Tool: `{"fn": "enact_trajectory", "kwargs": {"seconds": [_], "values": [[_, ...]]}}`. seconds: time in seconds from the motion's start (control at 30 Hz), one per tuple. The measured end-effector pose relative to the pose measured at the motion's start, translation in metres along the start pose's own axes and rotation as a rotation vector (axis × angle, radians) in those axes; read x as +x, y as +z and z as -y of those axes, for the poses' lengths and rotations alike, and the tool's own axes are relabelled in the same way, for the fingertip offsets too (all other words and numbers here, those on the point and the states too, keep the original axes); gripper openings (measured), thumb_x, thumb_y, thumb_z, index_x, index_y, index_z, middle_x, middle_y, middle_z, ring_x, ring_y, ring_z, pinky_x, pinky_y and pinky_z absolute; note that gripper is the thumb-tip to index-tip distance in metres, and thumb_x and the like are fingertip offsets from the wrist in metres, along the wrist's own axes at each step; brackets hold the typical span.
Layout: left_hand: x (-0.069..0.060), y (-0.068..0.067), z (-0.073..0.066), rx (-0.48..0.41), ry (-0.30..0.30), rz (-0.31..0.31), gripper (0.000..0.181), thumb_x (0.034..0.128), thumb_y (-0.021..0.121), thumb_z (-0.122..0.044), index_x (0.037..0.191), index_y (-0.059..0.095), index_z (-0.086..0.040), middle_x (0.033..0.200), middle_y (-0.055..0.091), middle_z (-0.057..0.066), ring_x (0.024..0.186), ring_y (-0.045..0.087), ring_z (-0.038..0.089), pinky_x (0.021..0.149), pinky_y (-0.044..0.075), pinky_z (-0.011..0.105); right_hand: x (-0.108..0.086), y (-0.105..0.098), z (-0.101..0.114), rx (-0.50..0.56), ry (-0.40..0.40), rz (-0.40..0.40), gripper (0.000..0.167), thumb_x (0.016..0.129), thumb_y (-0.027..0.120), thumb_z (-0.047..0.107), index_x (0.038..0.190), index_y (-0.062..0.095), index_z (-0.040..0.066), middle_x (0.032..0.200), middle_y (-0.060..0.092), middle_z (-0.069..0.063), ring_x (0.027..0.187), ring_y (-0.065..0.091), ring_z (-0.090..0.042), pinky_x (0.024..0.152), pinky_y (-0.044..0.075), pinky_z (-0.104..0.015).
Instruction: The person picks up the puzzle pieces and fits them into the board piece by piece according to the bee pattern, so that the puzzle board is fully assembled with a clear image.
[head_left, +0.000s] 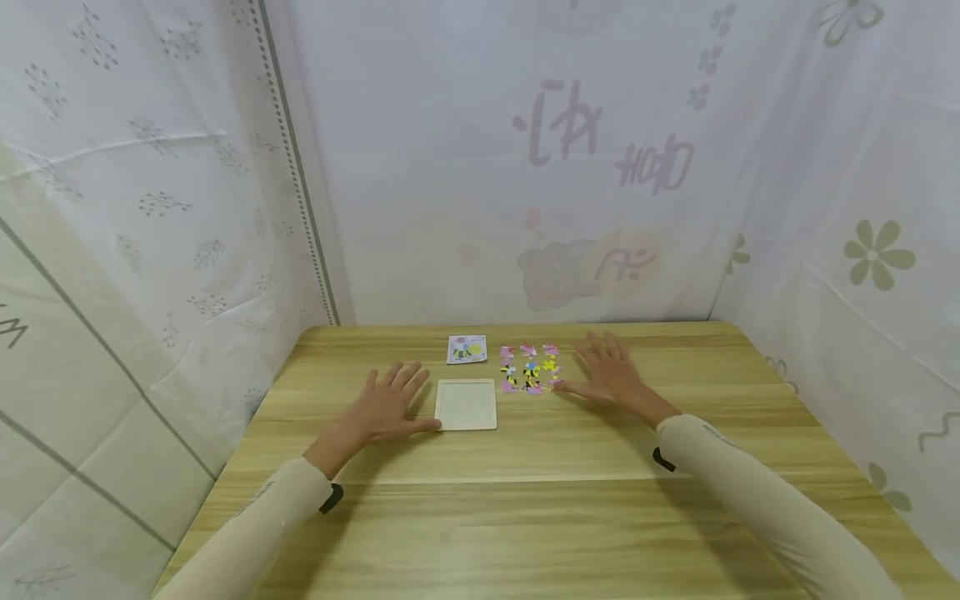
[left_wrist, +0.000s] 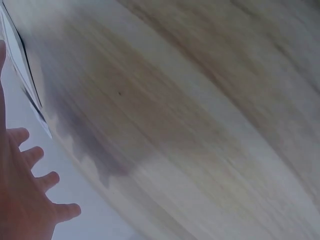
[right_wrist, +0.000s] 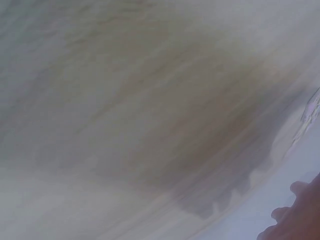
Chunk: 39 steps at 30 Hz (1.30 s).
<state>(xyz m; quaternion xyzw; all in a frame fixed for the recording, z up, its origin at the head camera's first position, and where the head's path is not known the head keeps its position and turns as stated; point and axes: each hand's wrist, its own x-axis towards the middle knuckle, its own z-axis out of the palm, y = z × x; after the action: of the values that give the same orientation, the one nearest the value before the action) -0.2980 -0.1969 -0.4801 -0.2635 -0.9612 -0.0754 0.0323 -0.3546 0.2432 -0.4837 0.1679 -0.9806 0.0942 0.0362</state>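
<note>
In the head view, my left hand (head_left: 386,407) is spread with straight fingers, its thumb tip at the lower left corner of a pale square puzzle tray (head_left: 466,406). My right hand (head_left: 609,372) is spread too, its thumb reaching to the right edge of a group of puzzle pieces (head_left: 532,368). The pieces lie loose in rows, pink, yellow, black and blue. Behind the tray lies a square picture card (head_left: 467,349) with a striped bee-like figure. Neither hand holds anything. The left wrist view shows the spread left fingers (left_wrist: 47,181); in the right wrist view the right hand (right_wrist: 302,215) is partly cut off.
Everything lies on a wooden table (head_left: 480,517) with light and dark grain. A white printed curtain (head_left: 450,167) hangs behind the table's far edge, and more printed cloth hangs at both sides.
</note>
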Motion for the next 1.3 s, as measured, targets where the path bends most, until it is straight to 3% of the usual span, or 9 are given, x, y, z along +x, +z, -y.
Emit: {"fn": "enact_trajectory", "kwargs": {"seconds": [0.23, 0.47, 0.7, 1.0, 1.3], "values": [[0.007, 0.001, -0.006, -0.047, 0.022, 0.063, 0.099, 0.0917, 0.061, -0.073, 0.160, 0.037, -0.005, 0.167, 0.033, 0.016, 0.152, 0.026, 0.049, 0.115, 0.021, 0.078, 0.007, 0.000, 0.009, 0.010, -0.017, 0.015, 0.101, 0.089, 0.064, 0.072, 0.161, 0.036, 0.007, 0.170, 0.016, -0.024, 0.156, 0.001, -0.051, 0.124, 0.003, -0.067], [0.011, 0.004, -0.007, -0.106, -0.001, 0.109, 0.103, 0.0906, 0.060, -0.075, 0.162, 0.034, -0.006, 0.169, 0.029, 0.011, 0.154, 0.024, 0.045, 0.118, 0.019, 0.074, 0.012, -0.002, 0.019, 0.011, -0.059, 0.017, 0.095, 0.091, 0.066, 0.065, 0.162, 0.036, 0.009, 0.169, 0.017, -0.026, 0.153, 0.008, -0.056, 0.123, 0.009, -0.069], [0.015, 0.003, -0.011, -0.165, -0.015, 0.118, 0.099, 0.0899, 0.065, -0.072, 0.161, 0.038, -0.008, 0.168, 0.033, 0.009, 0.154, 0.024, 0.043, 0.119, 0.018, 0.073, 0.020, 0.003, 0.025, 0.014, -0.066, 0.040, 0.097, 0.091, 0.065, 0.068, 0.163, 0.034, 0.011, 0.170, 0.017, -0.025, 0.154, 0.008, -0.054, 0.124, 0.009, -0.066], [0.018, 0.005, -0.011, -0.172, -0.013, 0.138, 0.098, 0.0871, 0.069, -0.071, 0.159, 0.042, -0.009, 0.164, 0.040, 0.010, 0.153, 0.028, 0.040, 0.119, 0.020, 0.072, 0.032, 0.010, 0.034, 0.027, -0.077, 0.043, 0.100, 0.090, 0.062, 0.073, 0.163, 0.034, 0.011, 0.169, 0.021, -0.023, 0.155, 0.011, -0.051, 0.125, 0.010, -0.063], [0.021, 0.008, -0.011, -0.185, -0.022, 0.152, 0.103, 0.0850, 0.071, -0.072, 0.160, 0.041, -0.008, 0.164, 0.041, 0.011, 0.153, 0.030, 0.039, 0.118, 0.023, 0.072, 0.041, 0.010, 0.040, 0.020, -0.104, 0.060, 0.092, 0.094, 0.062, 0.066, 0.163, 0.035, 0.011, 0.168, 0.025, -0.024, 0.155, 0.014, -0.052, 0.125, 0.011, -0.063]]}}
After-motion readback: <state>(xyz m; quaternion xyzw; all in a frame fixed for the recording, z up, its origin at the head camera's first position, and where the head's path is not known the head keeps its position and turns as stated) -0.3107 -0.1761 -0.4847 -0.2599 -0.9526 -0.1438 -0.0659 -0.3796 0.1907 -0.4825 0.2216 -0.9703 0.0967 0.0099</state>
